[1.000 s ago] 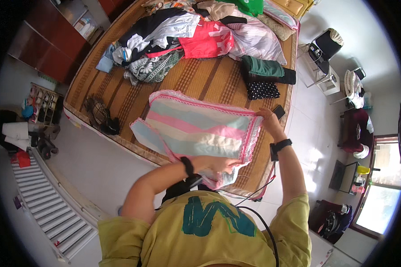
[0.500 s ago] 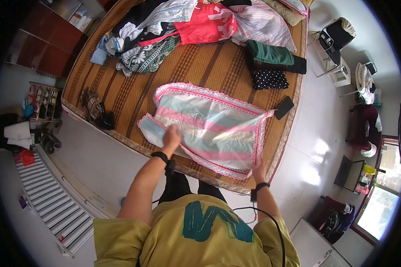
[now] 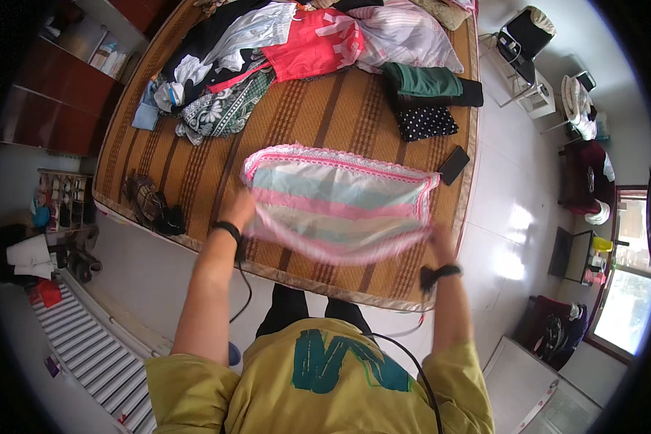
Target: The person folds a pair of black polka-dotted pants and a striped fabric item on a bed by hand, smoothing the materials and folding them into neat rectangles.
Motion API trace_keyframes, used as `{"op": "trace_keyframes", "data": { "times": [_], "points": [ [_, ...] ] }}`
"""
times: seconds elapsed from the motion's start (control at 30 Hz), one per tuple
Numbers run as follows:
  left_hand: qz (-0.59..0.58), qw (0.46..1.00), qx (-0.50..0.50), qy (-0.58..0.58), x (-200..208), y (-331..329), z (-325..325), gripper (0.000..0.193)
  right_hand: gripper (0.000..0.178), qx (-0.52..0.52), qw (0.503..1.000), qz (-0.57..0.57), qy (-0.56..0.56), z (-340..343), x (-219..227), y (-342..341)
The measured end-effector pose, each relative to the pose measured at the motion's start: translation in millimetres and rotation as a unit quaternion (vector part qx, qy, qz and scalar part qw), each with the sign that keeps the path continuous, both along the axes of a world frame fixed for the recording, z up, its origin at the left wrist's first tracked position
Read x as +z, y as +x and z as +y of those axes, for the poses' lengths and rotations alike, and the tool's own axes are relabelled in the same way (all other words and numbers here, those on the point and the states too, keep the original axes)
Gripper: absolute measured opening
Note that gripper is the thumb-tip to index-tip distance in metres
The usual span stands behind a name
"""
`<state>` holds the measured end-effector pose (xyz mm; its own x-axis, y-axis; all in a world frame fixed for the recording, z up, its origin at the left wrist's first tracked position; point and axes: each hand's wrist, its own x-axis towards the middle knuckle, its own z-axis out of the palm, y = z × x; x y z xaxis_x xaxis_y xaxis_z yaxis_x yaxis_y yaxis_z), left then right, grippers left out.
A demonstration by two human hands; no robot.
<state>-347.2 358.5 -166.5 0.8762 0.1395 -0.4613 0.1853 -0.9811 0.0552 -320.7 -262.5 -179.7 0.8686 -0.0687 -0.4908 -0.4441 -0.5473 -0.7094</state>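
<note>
A striped cloth (image 3: 333, 195) in pink, pale blue and white, with a pink lace trim, is spread over the near part of the bed. Its near edge is lifted between my hands and sags in the middle, smeared by motion. My left hand (image 3: 239, 208) is closed on the cloth's near left corner. At the near right corner, my right hand (image 3: 440, 239) grips the trim; its fingers are blurred. Just beyond the cloth's right corner lies a black phone-like rectangle (image 3: 453, 165).
A woven mat (image 3: 304, 108) covers the bed. Heaped clothes, including a red garment (image 3: 315, 47), lie along its far side. Folded green (image 3: 423, 79) and polka-dot (image 3: 427, 124) garments rest at the far right. A dark plaid item (image 3: 148, 202) sits at the left edge.
My left hand has moved left to the cloth's corner, and both hands have raised its near edge. The edge has swung away from me and the cloth looks shorter front to back.
</note>
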Motion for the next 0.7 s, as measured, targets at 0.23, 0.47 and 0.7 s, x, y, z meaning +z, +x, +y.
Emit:
{"op": "trace_keyframes", "data": {
  "times": [0.23,0.47,0.7],
  "points": [
    [-0.592,0.801,-0.051,-0.073,216,146,41,0.045,0.029,-0.339,0.820,-0.411,0.209,-19,203,127],
    [-0.636,0.760,-0.124,-0.049,252,82,56,0.042,0.034,-0.316,0.818,-0.419,0.233,0,226,66],
    [-0.472,0.862,-0.180,-0.042,134,-32,68,0.033,0.036,-0.334,0.894,-0.289,0.071,-3,116,-47]
  ]
}}
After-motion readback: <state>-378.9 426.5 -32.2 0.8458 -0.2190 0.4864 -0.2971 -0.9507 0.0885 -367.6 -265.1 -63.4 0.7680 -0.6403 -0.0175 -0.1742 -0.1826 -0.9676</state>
